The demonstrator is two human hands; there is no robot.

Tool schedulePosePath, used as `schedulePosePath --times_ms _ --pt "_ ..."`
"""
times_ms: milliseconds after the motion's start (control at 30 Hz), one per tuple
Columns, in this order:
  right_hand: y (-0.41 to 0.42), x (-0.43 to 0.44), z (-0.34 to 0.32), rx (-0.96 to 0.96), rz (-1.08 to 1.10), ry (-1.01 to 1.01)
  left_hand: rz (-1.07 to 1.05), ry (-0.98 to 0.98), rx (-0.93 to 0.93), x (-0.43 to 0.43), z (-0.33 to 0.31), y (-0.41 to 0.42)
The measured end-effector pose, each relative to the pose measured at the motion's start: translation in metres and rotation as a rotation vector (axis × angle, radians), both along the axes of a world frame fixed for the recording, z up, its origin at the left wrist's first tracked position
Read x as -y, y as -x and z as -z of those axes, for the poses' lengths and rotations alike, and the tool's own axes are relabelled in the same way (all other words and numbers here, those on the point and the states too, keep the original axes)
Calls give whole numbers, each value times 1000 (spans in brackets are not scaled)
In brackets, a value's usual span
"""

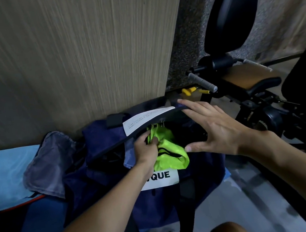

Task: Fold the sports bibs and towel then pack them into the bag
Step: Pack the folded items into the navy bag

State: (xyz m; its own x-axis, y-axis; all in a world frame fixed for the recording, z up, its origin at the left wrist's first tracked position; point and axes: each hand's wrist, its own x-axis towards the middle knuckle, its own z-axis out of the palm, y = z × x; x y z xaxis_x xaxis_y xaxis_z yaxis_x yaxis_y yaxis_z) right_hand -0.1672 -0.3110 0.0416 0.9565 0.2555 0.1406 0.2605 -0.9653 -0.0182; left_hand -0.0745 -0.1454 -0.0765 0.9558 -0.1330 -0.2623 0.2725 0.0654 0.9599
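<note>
Though half inside bag [108, 186], crumpled neon-green bib [166, 138].

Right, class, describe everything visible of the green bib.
The bib is neon yellow-green, thin fabric with black trim, bunched, half inside the open navy bag, its lower edge over the white label. The left hand grips its left side; the right hand has its thumb beside the right edge.

The left grip [146, 148] pinches the bib [167, 141], fingers curled. Right of it, the right grip [215, 128] spreads flat, fingers straight.
</note>
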Motion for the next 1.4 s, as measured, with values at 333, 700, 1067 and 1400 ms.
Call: schedulePosePath --times_ms 333,700,1067,1400 --pt "3 -1 -2 -11 -16 12 113 -161 51 11 -19 -5" --pt "7 -3 2 -2 -7 -1 422 -753 946 -7 -1 35" --pt "9 1 -1 -42 5 23 714 -785 938 -41 15 5" --pt "11 5 -2 -41 -3 22 892 -731 930 -28 28 -29"
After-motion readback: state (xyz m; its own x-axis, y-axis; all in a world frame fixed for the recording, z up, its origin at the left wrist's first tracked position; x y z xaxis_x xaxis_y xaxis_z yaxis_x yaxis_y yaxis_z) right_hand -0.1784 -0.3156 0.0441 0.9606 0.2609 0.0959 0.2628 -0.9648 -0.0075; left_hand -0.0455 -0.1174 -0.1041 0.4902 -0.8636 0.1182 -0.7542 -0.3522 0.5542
